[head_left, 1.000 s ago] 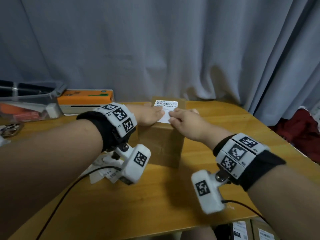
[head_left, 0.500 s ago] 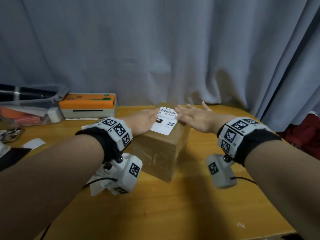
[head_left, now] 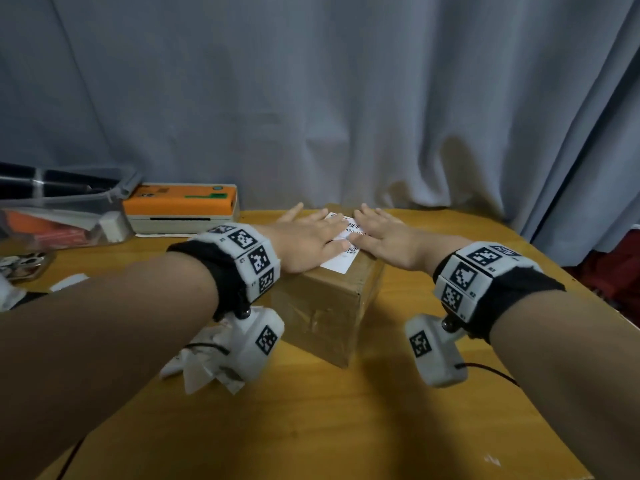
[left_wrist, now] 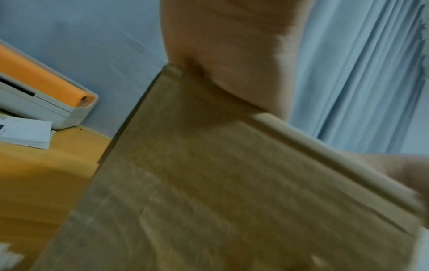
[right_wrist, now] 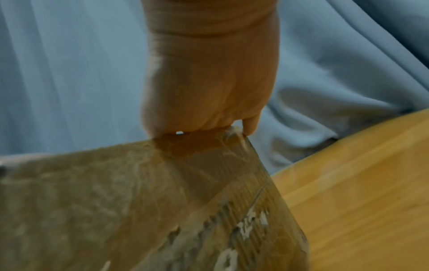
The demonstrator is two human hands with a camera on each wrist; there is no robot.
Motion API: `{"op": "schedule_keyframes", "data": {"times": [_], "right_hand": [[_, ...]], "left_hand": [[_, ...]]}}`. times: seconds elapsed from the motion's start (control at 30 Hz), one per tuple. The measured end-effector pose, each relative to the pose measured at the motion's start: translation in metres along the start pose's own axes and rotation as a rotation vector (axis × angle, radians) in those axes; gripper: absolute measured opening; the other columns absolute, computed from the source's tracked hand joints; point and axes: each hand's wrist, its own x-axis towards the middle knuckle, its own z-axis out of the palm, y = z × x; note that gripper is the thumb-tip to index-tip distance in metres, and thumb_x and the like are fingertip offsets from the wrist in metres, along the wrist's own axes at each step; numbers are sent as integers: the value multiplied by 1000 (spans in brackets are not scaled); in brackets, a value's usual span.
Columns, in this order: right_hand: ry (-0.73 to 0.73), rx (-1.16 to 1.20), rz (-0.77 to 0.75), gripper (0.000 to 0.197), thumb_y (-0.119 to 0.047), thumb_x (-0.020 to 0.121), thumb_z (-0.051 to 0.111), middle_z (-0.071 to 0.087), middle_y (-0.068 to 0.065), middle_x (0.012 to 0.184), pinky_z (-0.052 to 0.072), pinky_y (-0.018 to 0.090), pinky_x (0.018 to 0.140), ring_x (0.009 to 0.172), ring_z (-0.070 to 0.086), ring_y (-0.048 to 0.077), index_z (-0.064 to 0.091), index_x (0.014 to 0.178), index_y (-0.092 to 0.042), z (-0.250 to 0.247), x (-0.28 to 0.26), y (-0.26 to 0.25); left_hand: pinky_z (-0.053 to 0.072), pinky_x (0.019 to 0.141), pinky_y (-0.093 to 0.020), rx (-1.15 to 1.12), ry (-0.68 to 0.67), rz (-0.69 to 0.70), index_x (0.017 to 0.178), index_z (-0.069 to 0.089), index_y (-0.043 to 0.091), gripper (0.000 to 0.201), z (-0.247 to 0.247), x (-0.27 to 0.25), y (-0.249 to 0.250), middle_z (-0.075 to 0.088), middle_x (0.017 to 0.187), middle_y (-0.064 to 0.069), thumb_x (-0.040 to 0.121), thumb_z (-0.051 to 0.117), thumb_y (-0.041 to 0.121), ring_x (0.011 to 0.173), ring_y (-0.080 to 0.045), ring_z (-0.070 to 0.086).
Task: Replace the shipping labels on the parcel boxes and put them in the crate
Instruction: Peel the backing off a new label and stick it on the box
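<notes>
In the head view, one cardboard parcel box (head_left: 329, 306) stands on the wooden table (head_left: 346, 427), a corner turned toward the person. One white shipping label (head_left: 341, 259) lies on its top face. The left hand (head_left: 306, 242) and the right hand (head_left: 384, 237) both lie flat on the box top with fingers straight and spread, pressing on the label from either side and gripping nothing. At the far left of the table is one clear plastic container (head_left: 59, 216) holding orange and white items, too blurred to name. Beside it sits one orange-topped label printer (head_left: 181, 207). A heap of crumpled white paper scraps (head_left: 204, 368) lies on the table under the left wrist. A grey curtain (head_left: 311, 98) hangs behind.

In the left wrist view, the heel of the left hand (left_wrist: 232, 55) rests on the upper edge of the box (left_wrist: 209, 183); its fingers are out of sight. The printer (left_wrist: 41, 88) and one stack of white sheets (left_wrist: 25, 133) lie to the left.

In the right wrist view, the right hand (right_wrist: 209, 82) presses on the top edge of the box (right_wrist: 150, 201), whose taped side shows blurred print.
</notes>
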Motion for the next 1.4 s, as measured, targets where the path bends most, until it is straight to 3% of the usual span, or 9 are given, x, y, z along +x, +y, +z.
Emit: {"op": "schedule_keyframes", "data": {"times": [0.13,0.23,0.37,0.7,0.87,1.0,1.13,1.27,1.4], "right_hand": [[1,-31,14,63,-40,102,22,-6,9,160,-7,23,114,147,-10,16,2,151,-6,-3,0,0],[12,-31,23,62,-45,101,20,-5,2,160,-5,38,120,147,-8,15,3,152,-14,0,2,2],[33,-55,79,58,-49,100,16,-5,-9,160,-4,52,117,147,-7,11,4,152,-27,2,4,3],[50,-73,179,54,-40,101,15,-6,-8,160,-7,57,115,148,-7,15,3,152,-30,4,5,-9],[88,-31,170,53,-43,100,16,-3,-8,160,-7,60,113,148,-6,18,7,151,-33,6,2,-7],[92,-45,157,51,-41,101,15,0,-5,161,-7,62,112,148,-4,23,10,151,-35,5,1,-10],[149,-125,94,49,-40,101,18,14,-4,159,-5,58,114,148,2,21,23,149,-32,6,-1,-12],[152,-159,-82,54,-46,99,26,19,-8,158,-6,47,117,148,4,13,26,149,-27,11,-11,-28],[61,-125,-262,54,-43,101,24,10,-9,159,-4,40,119,147,4,10,15,151,-25,20,-21,-37]], "left_hand": [[-14,115,-49,54,-95,-33,150,-4,29,65,-9,19,-5,-7,158,14,94,5,59,146,-8,-7],[-15,114,-53,63,-92,-83,150,-4,33,60,-10,29,-12,-8,157,17,95,2,57,146,-10,-10],[-18,114,-49,65,-87,-80,150,-3,32,57,-6,19,-14,-10,157,17,97,5,52,144,-9,-16],[-7,117,-35,-81,-97,87,151,-4,22,60,1,-28,18,-7,159,5,100,16,46,146,-11,-7],[15,116,-25,-235,-86,172,141,38,36,42,-9,-61,-7,28,150,21,99,36,40,139,-1,24],[50,88,-32,-420,37,66,107,71,30,39,-17,-68,-15,69,111,5,90,46,54,103,-13,62],[22,114,-29,-216,21,15,142,39,29,46,-10,-46,-16,34,150,11,99,37,42,139,-13,31],[0,117,-31,-274,-4,-67,152,6,21,55,5,-32,-13,-3,159,2,102,22,38,147,-15,-3],[-1,113,-19,-472,8,-79,151,3,15,54,15,-29,-22,-5,159,2,103,22,31,146,-9,-2]]}}
